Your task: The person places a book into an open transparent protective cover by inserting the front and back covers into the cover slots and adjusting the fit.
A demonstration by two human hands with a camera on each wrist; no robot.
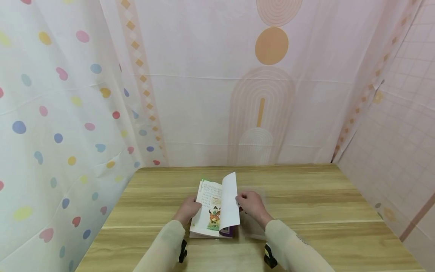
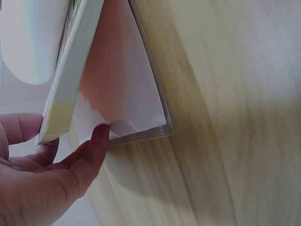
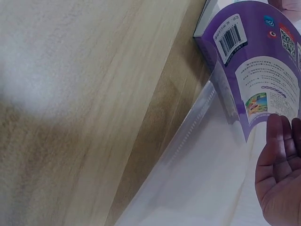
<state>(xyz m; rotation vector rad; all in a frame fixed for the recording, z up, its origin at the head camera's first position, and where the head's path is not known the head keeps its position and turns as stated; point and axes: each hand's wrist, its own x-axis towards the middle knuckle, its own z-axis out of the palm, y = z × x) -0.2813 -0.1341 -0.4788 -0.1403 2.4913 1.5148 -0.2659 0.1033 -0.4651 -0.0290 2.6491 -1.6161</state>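
Head view: the open book (image 1: 207,211) lies on the table (image 1: 142,211) between both hands, long axis running front to back; the left hand (image 1: 187,210) grips its left edge, thumb opposing fingers, while the right hand (image 1: 252,205) pinches its raised right side

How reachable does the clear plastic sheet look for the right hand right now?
Probably yes: the clear plastic sheet lies close by the right hand, partly uncovered on the table, though that hand seems to pinch the purple cover and may need to release it.
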